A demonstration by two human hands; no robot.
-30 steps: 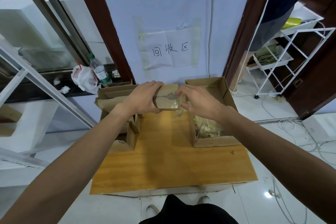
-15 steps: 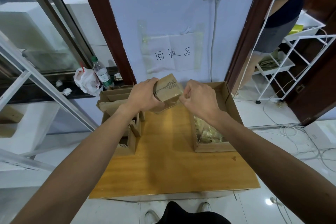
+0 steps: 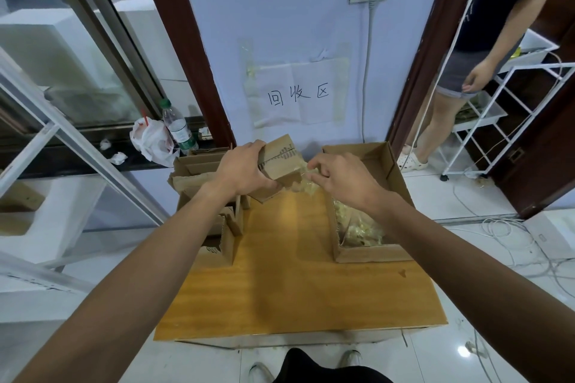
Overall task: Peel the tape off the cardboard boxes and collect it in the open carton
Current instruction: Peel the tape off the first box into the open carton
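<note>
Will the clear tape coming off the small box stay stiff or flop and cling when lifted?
Probably floppy: the tape hangs crumpled between small box and right hand. Likely light and clingy: pieces in the open carton sit clumped.

Left grip [image 3: 242, 169] curled in a clasp, right grip [image 3: 340, 177] pinching, both backs upward

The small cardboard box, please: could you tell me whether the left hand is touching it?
Touching. The head view shows the left hand gripping the small cardboard box, its fingers curled over the box's left side.
</note>
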